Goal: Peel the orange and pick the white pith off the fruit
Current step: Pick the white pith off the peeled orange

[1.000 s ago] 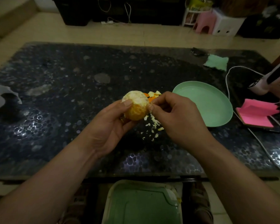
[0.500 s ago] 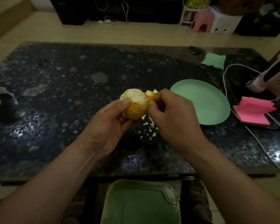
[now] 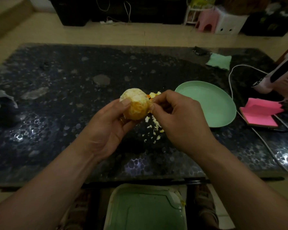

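Round pale-green plastic plate (image 3: 211,105) on the dark pebble-pattern glass table (image 3: 56,97), right of centre, nothing in it. Green rectangular bin with a white rim (image 3: 145,211) on the floor below the near table edge; inside looks bare, small yellow bit on its right rim.

Left hand (image 3: 106,128) wraps the peeled round orange (image 3: 135,103) from below and from the left, thumb pressed on its upper left side, other fingers curled underneath, mostly hidden. Fruit is held up above the table centre, mostly pale with white pith on top, orange flesh showing on the near side.

Right hand (image 3: 178,118) sits just right of the fruit, thumb and forefinger pressed together in a pinch at the orange's right side, touching it; cannot tell if pith is between them. Remaining fingers curled in.

Small white-yellow pith scraps (image 3: 154,128) scattered on the table under and between the hands. Orange-and-white peel pieces (image 3: 153,94) lie behind the fruit, beside the plate's left edge.

Pink sticky-note pad (image 3: 261,112) and white cable (image 3: 231,90) right of the plate.
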Available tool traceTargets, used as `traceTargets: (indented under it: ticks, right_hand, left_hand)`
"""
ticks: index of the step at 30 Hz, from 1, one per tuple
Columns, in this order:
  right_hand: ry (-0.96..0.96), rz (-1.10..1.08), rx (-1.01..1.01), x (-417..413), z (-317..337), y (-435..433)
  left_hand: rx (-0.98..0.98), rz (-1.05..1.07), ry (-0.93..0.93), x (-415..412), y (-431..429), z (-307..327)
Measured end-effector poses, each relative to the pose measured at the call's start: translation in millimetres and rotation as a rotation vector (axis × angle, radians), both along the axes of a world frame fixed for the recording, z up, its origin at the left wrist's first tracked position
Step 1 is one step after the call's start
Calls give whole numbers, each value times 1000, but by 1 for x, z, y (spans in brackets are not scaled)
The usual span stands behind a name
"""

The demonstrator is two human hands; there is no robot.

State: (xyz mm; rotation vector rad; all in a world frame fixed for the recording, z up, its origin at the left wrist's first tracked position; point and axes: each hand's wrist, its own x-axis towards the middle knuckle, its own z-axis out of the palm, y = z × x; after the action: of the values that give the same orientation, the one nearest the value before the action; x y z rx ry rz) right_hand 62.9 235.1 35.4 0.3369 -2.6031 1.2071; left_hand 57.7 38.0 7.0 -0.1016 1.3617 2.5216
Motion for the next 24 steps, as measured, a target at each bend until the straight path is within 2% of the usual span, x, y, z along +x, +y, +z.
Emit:
traceTargets:
  ticks: [5,11,21,24]
  right_hand:
    - [14,4,74,-3,-5,3]
    - [103,-32,131,-2,-6,-1]
    - [0,-59,-87,-3,-2,2]
    - [-30,-90,-80,-6,-3,2]
  left_hand:
    - [-100,61,57,0,1,0]
    - [-129,88,94,4,8,3]
    - [63,-23,9,7,7,13]
    - [110,-36,-25,8,5,15]
